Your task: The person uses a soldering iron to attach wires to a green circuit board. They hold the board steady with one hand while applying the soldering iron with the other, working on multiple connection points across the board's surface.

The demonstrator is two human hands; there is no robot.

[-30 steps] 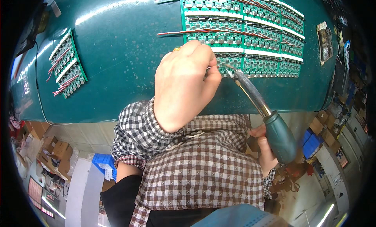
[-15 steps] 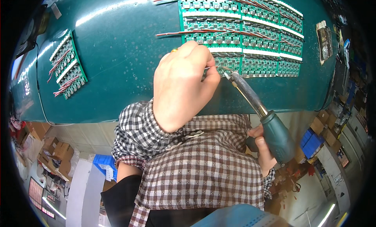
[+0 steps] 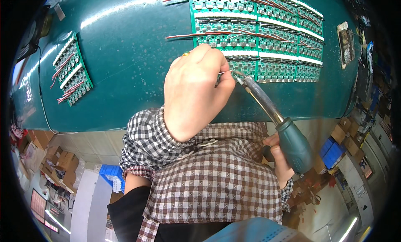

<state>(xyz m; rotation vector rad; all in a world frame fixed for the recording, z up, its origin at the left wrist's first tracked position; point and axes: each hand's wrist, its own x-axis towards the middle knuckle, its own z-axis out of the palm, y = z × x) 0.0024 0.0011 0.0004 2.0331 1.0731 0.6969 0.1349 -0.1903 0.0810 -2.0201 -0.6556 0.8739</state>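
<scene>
My left hand (image 3: 194,89) is closed in a pinch over the lower left of a panel of green circuit boards (image 3: 275,68). Between thumb and forefinger it holds a thin wire (image 3: 222,72), mostly hidden by the fingers. From the right, my right hand (image 3: 282,162) grips a soldering iron (image 3: 295,143) by its dark green handle. The iron's metal tip is at the panel's lower edge, just right of the left fingertips. Whether it touches the wire's end I cannot tell. Red wires (image 3: 225,33) lie in rows across the panel.
A smaller piece of circuit board (image 3: 73,70) with red and white wires lies at the left of the green table (image 3: 121,62). To the panel's right is a worn, stained block (image 3: 346,45). A dark cable (image 3: 41,91) runs down the left side.
The soldering iron has shifted very slightly left along with my right hand. My left hand stays almost still, pinching the wire.
</scene>
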